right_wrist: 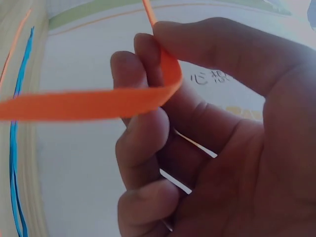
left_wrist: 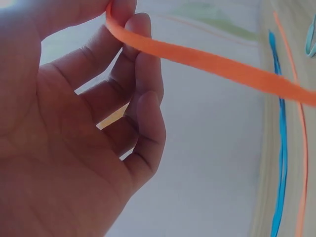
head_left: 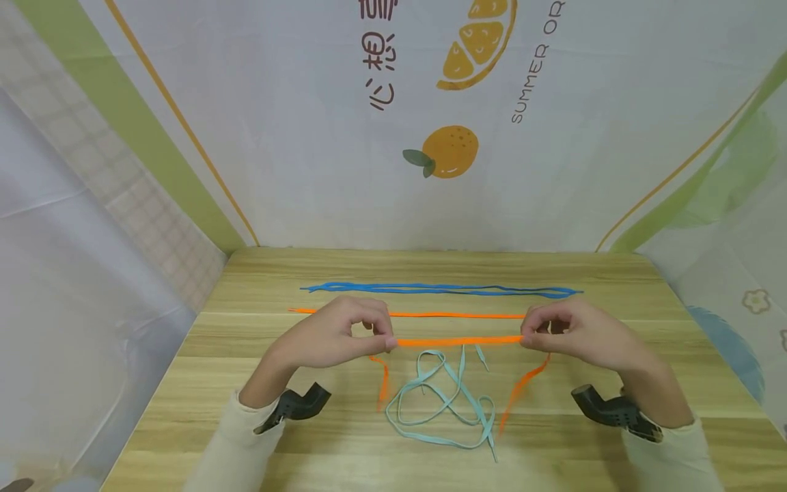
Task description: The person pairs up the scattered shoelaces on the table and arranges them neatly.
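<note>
An orange flat shoelace (head_left: 458, 341) is stretched straight between both hands, above the table. My left hand (head_left: 341, 331) pinches it between thumb and fingertips, and my right hand (head_left: 578, 329) pinches it the same way. Its loose ends hang down below each hand. Both wrist views show the orange band (left_wrist: 207, 59) running out from the fingers; by the right thumb the band (right_wrist: 170, 69) bends sharply. Below the stretched part, a pale mint shoelace (head_left: 430, 439) lies in loose tangled loops on the table.
Behind the hands a second orange lace (head_left: 455, 315) lies straight across the wooden table (head_left: 264, 273), partly hidden by the hands. Farther back lies a folded bundle of blue laces (head_left: 430, 289). A printed white curtain (head_left: 307, 171) hangs at the table's back edge.
</note>
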`<state>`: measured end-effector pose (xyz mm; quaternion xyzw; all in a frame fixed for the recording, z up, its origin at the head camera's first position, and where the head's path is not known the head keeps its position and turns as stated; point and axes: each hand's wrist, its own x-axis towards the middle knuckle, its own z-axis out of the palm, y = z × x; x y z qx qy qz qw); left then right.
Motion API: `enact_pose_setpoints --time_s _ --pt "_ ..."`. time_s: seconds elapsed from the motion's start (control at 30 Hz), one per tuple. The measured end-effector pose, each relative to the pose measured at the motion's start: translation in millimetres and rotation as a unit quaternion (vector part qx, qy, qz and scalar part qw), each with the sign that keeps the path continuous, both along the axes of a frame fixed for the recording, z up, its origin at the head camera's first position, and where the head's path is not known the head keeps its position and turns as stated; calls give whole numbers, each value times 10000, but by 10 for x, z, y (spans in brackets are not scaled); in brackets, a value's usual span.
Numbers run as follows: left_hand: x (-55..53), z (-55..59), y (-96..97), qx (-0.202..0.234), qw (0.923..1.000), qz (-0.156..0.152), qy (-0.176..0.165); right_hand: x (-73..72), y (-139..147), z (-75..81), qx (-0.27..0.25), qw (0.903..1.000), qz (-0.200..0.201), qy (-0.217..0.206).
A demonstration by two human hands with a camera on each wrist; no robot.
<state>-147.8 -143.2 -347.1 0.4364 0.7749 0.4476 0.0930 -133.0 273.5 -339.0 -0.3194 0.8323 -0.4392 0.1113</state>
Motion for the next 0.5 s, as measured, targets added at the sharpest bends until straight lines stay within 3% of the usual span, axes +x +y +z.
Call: enact_pose_setpoints --time_s 0.13,0.5 --pt "-34 15 -100 -19 9998 171 -31 -31 88 7 -171 9998 19 -110" --pt "-116 49 -329 -105 9977 561 -356 -97 360 5 -41 9991 -385 -154"
